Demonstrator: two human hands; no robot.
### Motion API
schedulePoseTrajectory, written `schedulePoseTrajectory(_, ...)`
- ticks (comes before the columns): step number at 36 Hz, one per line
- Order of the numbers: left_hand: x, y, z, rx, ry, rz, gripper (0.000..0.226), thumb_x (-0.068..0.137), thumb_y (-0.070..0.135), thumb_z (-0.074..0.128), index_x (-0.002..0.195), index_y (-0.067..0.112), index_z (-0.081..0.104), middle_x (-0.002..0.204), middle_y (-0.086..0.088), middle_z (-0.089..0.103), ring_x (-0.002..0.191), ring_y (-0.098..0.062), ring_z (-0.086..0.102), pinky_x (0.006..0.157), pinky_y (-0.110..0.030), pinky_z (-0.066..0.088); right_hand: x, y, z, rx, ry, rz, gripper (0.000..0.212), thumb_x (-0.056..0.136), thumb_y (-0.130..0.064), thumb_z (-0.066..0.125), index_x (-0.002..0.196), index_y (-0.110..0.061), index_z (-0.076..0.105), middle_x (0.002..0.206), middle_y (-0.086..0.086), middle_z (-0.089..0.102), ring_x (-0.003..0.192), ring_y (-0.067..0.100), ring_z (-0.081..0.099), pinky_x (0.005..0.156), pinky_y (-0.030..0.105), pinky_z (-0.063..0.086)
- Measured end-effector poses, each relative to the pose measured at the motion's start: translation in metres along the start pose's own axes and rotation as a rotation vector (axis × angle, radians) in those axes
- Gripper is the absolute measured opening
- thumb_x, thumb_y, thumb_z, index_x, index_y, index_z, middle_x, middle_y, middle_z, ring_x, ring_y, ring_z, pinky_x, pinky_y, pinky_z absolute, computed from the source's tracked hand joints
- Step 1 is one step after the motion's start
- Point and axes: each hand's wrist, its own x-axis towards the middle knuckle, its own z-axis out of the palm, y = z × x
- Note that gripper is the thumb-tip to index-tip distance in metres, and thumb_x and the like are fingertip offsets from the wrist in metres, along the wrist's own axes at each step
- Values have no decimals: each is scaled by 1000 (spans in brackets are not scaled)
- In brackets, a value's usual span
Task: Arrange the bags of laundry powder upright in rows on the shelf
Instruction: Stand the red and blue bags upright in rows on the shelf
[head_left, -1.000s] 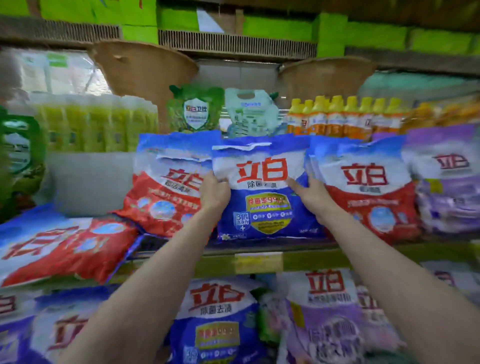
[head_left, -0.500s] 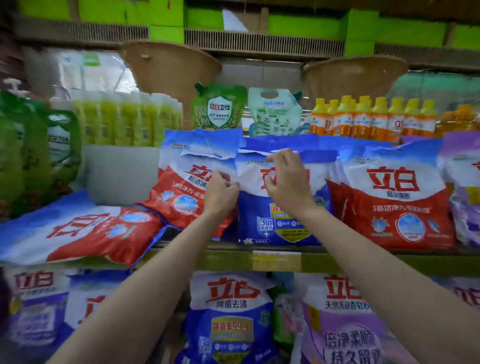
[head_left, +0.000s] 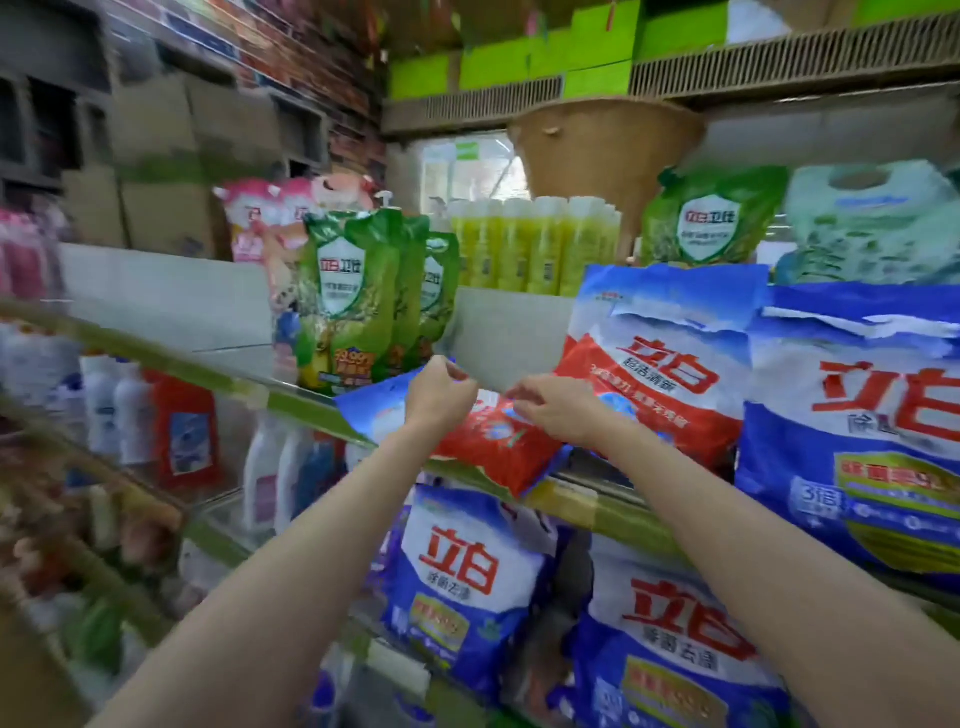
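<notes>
The light was bright and even, with no strong shadows. The picture was sharpest around the left hand and the right hand. Far to the left of the hands the bottles were smeared with blur. The shelf edge looked bent and tilted. The shiny bags right of the hands had soft glare.

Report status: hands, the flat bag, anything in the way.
Left hand and right hand over the flat red-and-blue laundry powder bag, grip unclear. Bag lying down, overhanging the shelf edge. Upright red bag close beside.
</notes>
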Motion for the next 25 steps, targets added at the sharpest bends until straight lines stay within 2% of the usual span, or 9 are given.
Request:
schedulePoseTrajectory(3,-4,-17,-20,113,22,-37,11,86,21,55,83,11,58,104,-17,66,104,-31,58,79,-32,42,9,-9,11,-20,-31,-54,33,97,-20,45,126,-13,59,132,8,58,123,22,51,93,21,31)
schedulePoseTrajectory(5,-7,-30,-29,178,30,-77,27,85,26,55,66,6,56,94,-24,68,95,-35,62,78,-35,48,12,-12,17,-33,-39,-52,33,97,-19,44,125,-11,60,133,9,57,124,23,50,93,22,30)
schedulePoseTrajectory(7,-11,-39,-37,197,-5,-131,40,86,35,55,72,-2,65,84,-23,70,83,-34,68,75,-36,55,15,-12,22,-5,-40,-48,32,97,-17,44,122,-9,61,131,12,58,122,26,51,97,27,34)
schedulePoseTrajectory(10,-24,-47,-39,99,-156,-312,53,91,44,52,64,-1,61,43,-7,62,36,-17,59,38,-18,46,17,-8,27,14,-21,-53,30,95,-18,45,118,-8,62,127,15,60,119,29,53,99,33,38)
schedulePoseTrajectory(12,-32,-48,-36,42,-227,-401,59,91,50,48,63,0,61,38,-5,59,29,-13,54,32,-12,38,18,-5,29,21,-17,-56,30,95,-19,45,118,-8,63,127,16,59,119,29,52,100,34,38)
schedulePoseTrajectory(18,-35,-40,-15,-277,-46,-379,61,74,50,69,108,1,61,86,-16,69,60,-24,64,49,-25,51,19,-1,35,15,7,-32,33,95,-25,42,116,-12,64,124,14,61,116,32,53,99,40,40)
schedulePoseTrajectory(20,-39,-24,-6,-301,-4,-298,67,69,50,71,110,-2,60,103,-17,67,87,-30,66,74,-38,57,20,0,36,35,12,-32,32,95,-24,42,114,-12,64,123,14,62,115,32,53,99,41,40)
schedulePoseTrajectory(22,-43,-8,0,-178,33,-221,48,82,34,66,114,-1,57,118,-16,62,110,-31,58,94,-37,48,18,0,34,69,-14,-27,32,96,-21,40,112,-7,64,122,15,61,115,33,52,99,41,39)
schedulePoseTrajectory(25,-40,3,6,-45,177,-150,23,89,13,52,105,-1,62,115,-20,63,110,-36,56,90,-36,43,13,0,27,145,-20,-19,32,97,-18,39,111,-3,63,124,16,61,116,33,52,99,40,38)
